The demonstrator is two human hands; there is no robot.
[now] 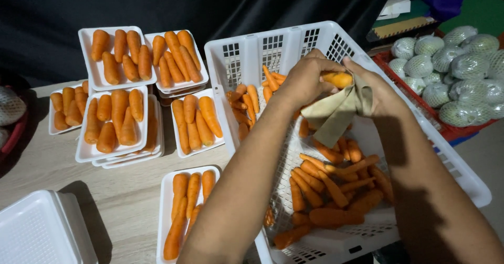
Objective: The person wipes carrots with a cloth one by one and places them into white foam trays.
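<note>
You are wiping one carrot [337,78], gripped in your left hand [304,80], with the cloth [338,112] your right hand [379,93] is clasping; several trays [111,122] are sitting filled while many carrots are waiting in the crate [294,41].

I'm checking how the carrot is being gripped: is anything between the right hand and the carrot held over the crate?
Yes. A beige cloth lies between the right hand and the carrot. The left hand grips the carrot bare, above the white crate.
</note>
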